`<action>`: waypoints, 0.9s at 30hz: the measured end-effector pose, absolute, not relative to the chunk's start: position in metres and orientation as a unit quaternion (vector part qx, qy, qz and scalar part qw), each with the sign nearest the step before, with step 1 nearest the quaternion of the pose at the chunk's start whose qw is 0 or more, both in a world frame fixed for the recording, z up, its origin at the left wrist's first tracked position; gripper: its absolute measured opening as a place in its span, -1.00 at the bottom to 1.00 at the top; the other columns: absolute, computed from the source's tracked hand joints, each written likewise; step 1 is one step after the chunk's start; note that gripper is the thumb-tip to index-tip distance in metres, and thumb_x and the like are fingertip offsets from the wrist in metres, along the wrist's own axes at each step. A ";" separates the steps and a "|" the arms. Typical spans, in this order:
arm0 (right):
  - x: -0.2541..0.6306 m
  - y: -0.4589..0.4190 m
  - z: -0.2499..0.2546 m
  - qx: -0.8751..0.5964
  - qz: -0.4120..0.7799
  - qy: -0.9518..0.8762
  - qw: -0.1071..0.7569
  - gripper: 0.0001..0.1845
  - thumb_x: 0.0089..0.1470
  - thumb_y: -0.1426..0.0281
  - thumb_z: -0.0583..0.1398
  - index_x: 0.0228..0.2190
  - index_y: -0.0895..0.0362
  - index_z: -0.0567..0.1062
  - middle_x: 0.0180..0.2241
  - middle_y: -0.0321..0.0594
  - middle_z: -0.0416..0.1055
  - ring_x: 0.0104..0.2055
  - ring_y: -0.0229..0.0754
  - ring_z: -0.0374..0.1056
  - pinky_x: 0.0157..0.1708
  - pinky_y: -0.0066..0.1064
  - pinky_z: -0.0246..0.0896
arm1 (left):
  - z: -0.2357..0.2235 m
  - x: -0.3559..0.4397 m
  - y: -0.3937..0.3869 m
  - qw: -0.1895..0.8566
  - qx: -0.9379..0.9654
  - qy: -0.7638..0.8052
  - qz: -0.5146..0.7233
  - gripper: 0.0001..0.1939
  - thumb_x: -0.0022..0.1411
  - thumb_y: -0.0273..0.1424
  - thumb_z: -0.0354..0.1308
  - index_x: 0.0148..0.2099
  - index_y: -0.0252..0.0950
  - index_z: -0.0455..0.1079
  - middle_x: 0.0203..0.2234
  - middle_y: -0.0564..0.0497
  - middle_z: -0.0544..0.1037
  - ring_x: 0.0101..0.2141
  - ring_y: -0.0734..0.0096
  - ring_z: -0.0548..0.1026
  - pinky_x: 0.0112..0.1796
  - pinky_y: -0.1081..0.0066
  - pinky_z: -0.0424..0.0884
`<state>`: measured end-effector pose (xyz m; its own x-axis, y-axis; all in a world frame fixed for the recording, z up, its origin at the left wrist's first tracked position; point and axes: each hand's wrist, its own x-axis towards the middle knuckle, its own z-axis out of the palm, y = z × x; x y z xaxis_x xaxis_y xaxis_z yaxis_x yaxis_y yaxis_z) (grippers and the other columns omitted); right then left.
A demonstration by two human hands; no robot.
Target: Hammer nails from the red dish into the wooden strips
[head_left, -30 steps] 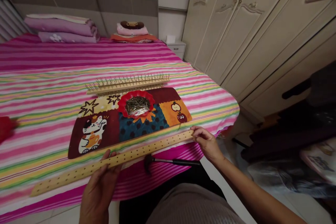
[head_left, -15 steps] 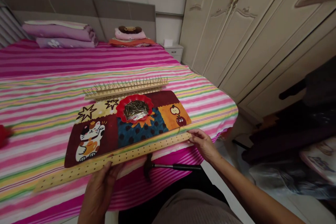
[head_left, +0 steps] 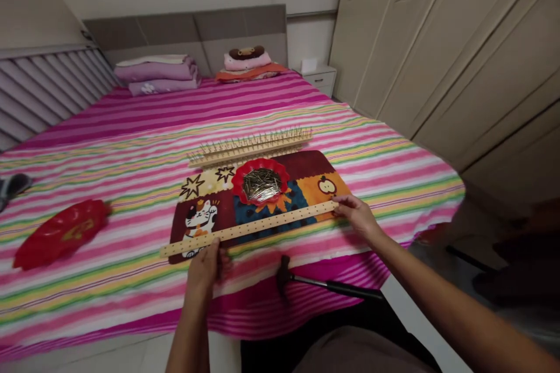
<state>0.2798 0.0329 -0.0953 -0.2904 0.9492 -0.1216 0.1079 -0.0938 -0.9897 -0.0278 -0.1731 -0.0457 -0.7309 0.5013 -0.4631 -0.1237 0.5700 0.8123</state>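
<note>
A long wooden strip [head_left: 266, 222] with rows of small dark holes runs across the near part of a patterned mat [head_left: 301, 164]. My left hand [head_left: 205, 268] is closed on its lower edge, left of the middle. At the strip's right end my right hand [head_left: 356, 215] pinches it between thumb and fingers. Behind the strip, a red scalloped bowl [head_left: 238, 186] full of nails [head_left: 262, 185] sits on the mat. Wooden strips studded with upright nails [head_left: 254, 150] lie along the mat's far edge. Nearer to me is a hammer [head_left: 324, 283] with a black handle.
A red dish [head_left: 63, 233] rests on the striped bedspread [head_left: 144, 186] at the left, near a dark and grey object [head_left: 15, 186] at the frame edge. Folded bedding [head_left: 157, 74] lies by the headboard [head_left: 240, 26]. A wardrobe [head_left: 406, 35] stands at the right.
Both hands have carried the wooden strip forward, and it now lies over the mat's near part instead of in front of it. The view has swung left, bringing the red dish into sight.
</note>
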 end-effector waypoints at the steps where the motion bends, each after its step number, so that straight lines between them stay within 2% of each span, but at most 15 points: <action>1: 0.281 0.033 -0.096 -0.469 0.564 -0.573 0.364 -0.68 0.22 0.33 0.17 -0.01 0.16 0.40 -0.01 -0.12 0.39 -0.10 -0.08 0.40 -0.15 -0.14 0.38 | -0.046 -0.029 -0.177 0.278 0.158 0.848 0.422 -0.65 0.16 -0.12 0.02 -0.49 -0.28 0.32 -0.68 0.02 0.42 -0.62 0.36 0.41 -0.54 0.37 0.33; 4: 0.285 0.031 -0.099 -0.472 0.528 -0.608 0.359 -0.69 0.22 0.33 0.17 -0.02 0.16 0.40 -0.01 -0.12 0.39 -0.09 -0.08 0.40 -0.14 -0.14 0.37 | -0.048 -0.028 -0.180 0.047 0.286 0.882 0.371 -0.72 0.11 -0.14 0.05 -0.35 -0.25 0.39 -0.49 -0.03 0.51 -0.41 0.26 0.47 -0.30 0.27 0.37; 7: 0.285 0.030 -0.101 -0.473 0.479 -0.650 0.352 -0.68 0.22 0.33 0.17 -0.01 0.16 0.40 -0.01 -0.12 0.39 -0.10 -0.08 0.40 -0.14 -0.13 0.37 | -0.053 -0.029 -0.170 -0.070 0.436 0.825 0.351 -0.66 0.12 -0.17 0.05 -0.15 -0.27 0.42 -0.20 -0.16 0.53 -0.11 0.12 0.43 -0.03 0.16 0.26; 9: 0.283 0.031 -0.099 -0.467 0.447 -0.679 0.347 -0.69 0.22 0.33 0.17 -0.02 0.16 0.40 -0.02 -0.12 0.39 -0.10 -0.09 0.40 -0.15 -0.14 0.38 | -0.059 -0.030 -0.160 -0.081 0.512 0.788 0.331 -0.63 0.15 -0.18 0.05 -0.06 -0.25 0.40 -0.10 -0.18 0.50 -0.01 0.07 0.37 0.05 0.12 0.17; 11: 0.283 0.029 -0.093 -0.456 0.415 -0.706 0.348 -0.70 0.21 0.33 0.17 -0.04 0.16 0.41 -0.04 -0.13 0.40 -0.12 -0.09 0.40 -0.15 -0.14 0.37 | -0.068 -0.031 -0.150 -0.067 0.548 0.770 0.319 -0.61 0.15 -0.17 0.06 -0.02 -0.22 0.40 -0.07 -0.17 0.49 0.00 0.05 0.35 0.05 0.11 0.14; 16: 0.298 -0.007 -0.064 -0.425 0.323 -0.775 0.338 -0.71 0.16 0.44 0.11 -0.06 0.02 0.41 -0.06 -0.12 0.38 0.04 0.01 0.24 0.04 -0.08 0.16 | -0.086 -0.033 -0.143 -0.055 0.575 0.763 0.291 -0.62 0.11 -0.14 0.08 -0.07 -0.18 0.45 -0.13 -0.15 0.52 -0.08 0.05 0.38 0.04 0.10 0.14; 19: 0.306 -0.050 -0.056 -0.361 0.324 -0.843 0.234 -0.77 0.10 0.50 0.09 -0.25 0.03 0.50 -0.32 -0.21 0.46 -0.23 -0.10 0.37 -0.19 -0.28 0.30 | -0.087 -0.028 -0.137 -0.067 0.591 0.753 0.282 -0.60 0.13 -0.13 0.05 -0.07 -0.23 0.45 -0.15 -0.18 0.53 -0.10 0.05 0.40 0.04 0.10 0.15; 21: 0.304 -0.079 -0.061 -0.329 0.321 -0.875 0.153 -0.82 0.02 0.50 0.16 -0.33 0.07 0.52 -0.37 -0.23 0.48 -0.33 -0.14 0.38 -0.31 -0.38 0.30 | -0.086 -0.020 -0.128 -0.060 0.606 0.741 0.283 -0.58 0.13 -0.12 0.06 -0.06 -0.24 0.45 -0.14 -0.19 0.53 -0.10 0.05 0.40 0.02 0.11 0.17; 23: 0.299 -0.100 -0.070 -0.323 0.294 -0.895 0.088 -0.83 -0.06 0.50 0.21 -0.34 0.14 0.54 -0.36 -0.14 0.49 -0.34 -0.09 0.37 -0.33 -0.34 0.28 | -0.085 -0.010 -0.117 -0.043 0.624 0.728 0.281 -0.58 0.12 -0.13 0.08 -0.04 -0.22 0.45 -0.13 -0.16 0.53 -0.09 0.07 0.41 0.00 0.15 0.19; 27: 0.286 -0.112 -0.089 -0.350 0.224 -0.909 0.020 -0.67 -0.01 0.50 0.16 -0.14 0.25 0.50 -0.23 0.06 0.47 -0.21 0.06 0.33 -0.18 -0.15 0.21 | -0.088 0.006 -0.105 -0.030 0.632 0.726 0.270 -0.64 0.15 -0.18 0.07 -0.05 -0.18 0.46 -0.13 -0.12 0.54 -0.11 0.11 0.40 -0.08 0.19 0.21</action>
<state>0.2856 -0.1121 -0.0888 -0.7536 0.6462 -0.1206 0.6284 0.6543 -0.4207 0.0061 -0.1049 -0.0876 -0.1991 0.9013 0.3848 0.9340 0.0557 0.3529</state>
